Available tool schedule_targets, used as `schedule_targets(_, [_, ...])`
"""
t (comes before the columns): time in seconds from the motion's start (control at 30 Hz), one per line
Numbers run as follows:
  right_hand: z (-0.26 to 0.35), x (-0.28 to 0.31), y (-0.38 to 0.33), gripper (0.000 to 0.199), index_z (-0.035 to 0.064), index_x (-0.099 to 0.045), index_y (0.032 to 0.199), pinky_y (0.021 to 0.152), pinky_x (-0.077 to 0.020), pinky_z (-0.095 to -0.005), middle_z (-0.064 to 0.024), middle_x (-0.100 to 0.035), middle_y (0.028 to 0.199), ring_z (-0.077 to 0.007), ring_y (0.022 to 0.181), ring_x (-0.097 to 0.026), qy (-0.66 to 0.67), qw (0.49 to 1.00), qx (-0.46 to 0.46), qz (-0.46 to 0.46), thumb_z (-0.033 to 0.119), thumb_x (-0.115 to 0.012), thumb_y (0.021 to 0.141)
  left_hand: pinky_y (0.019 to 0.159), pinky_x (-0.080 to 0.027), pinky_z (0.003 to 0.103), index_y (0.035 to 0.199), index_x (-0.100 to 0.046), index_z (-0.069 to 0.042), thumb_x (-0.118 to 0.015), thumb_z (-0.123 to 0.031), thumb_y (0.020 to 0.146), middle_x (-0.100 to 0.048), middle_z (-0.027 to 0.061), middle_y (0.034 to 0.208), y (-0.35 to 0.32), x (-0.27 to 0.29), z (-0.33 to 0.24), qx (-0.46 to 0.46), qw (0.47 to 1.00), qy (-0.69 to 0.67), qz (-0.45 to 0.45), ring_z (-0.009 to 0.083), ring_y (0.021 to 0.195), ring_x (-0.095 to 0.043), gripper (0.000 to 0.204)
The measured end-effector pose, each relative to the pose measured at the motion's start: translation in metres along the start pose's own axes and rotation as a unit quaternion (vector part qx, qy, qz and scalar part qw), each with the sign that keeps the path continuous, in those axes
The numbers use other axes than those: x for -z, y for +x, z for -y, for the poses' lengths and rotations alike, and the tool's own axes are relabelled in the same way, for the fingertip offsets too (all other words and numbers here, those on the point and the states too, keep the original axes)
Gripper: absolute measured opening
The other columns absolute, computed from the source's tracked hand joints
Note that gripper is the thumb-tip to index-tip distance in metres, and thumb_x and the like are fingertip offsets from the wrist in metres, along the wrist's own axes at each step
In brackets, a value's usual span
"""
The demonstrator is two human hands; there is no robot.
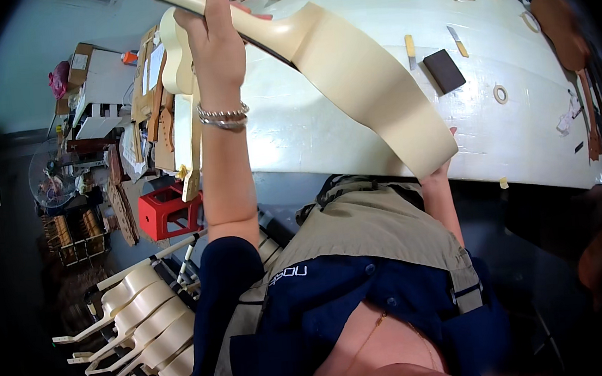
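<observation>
Unfinished cream ukulele (348, 71) held up over white surface (326, 143), long axis running upper-left to lower-right. Left hand (215, 43) wrapped tight round neck, bracelet at wrist. Right hand (444, 166) mostly hidden under body's lower end, grip unclear. Dark sanding block (444, 71) just right of body.

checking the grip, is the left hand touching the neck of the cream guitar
Touching. The head view shows the left hand wrapped around the neck of the cream guitar, fingers curled over it with no gap.
</observation>
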State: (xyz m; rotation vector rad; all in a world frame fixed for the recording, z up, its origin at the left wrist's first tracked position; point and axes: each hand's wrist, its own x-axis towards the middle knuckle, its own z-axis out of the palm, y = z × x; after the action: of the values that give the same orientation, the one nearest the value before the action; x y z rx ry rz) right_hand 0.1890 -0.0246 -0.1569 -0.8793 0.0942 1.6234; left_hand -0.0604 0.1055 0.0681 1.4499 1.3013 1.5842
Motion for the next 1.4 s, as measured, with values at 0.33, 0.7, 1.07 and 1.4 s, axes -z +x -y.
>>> schedule_targets(0.33, [-0.053,0.032,-0.02,0.065,0.0014,-0.045,0.123,0.085,-0.0476,-0.0351,-0.0116,-0.055,0.114,-0.0239,0.101,-0.057,-0.028,0.993,-0.081,0.076,0.056,-0.029,0.092,0.063,-0.054,0.037,0.129,-0.021,-0.003,-0.045,-0.034,0.093,-0.055,0.0086,0.08,-0.063,0.083,-0.002,-0.008,0.998,0.011,-0.068,0.0255,0.063,-0.063,0.054])
schedule_targets(0.7, [-0.072,0.015,-0.039,0.068,0.0011,-0.052,0.118,0.083,-0.0477,-0.0346,-0.0114,-0.059,0.108,-0.0234,0.093,-0.06,-0.018,0.994,-0.08,0.074,0.059,-0.028,0.09,0.06,-0.054,0.028,0.128,-0.019,-0.002,-0.04,-0.029,0.094,-0.054,0.009,0.082,-0.093,0.11,-0.016,-0.042,0.996,-0.036,-0.069,0.0184,0.063,-0.062,0.049])
schedule_targets(1.07, [-0.114,-0.011,-0.01,0.056,0.0062,-0.045,0.125,0.09,-0.0449,-0.0393,-0.0098,-0.05,0.121,-0.0237,0.108,-0.051,-0.508,0.776,0.274,0.254,0.013,-0.071,0.076,0.078,-0.044,0.026,0.13,-0.023,0.001,-0.055,-0.011,0.088,-0.053,0.01,0.098,-0.097,0.039,-0.063,-0.234,0.968,-0.027,0.09,0.0126,0.088,-0.051,0.055])
schedule_targets(1.4, [-0.103,-0.019,-0.019,0.062,0.0061,-0.047,0.124,0.09,-0.0444,-0.037,-0.0097,-0.05,0.122,-0.0234,0.109,-0.05,-0.594,0.664,0.395,0.224,0.014,-0.076,0.07,0.071,-0.046,0.024,0.132,-0.024,0.0,-0.065,-0.023,0.083,-0.053,0.012,0.101,-0.105,0.007,-0.077,-0.25,0.958,-0.003,0.141,0.0153,0.086,-0.055,0.067])
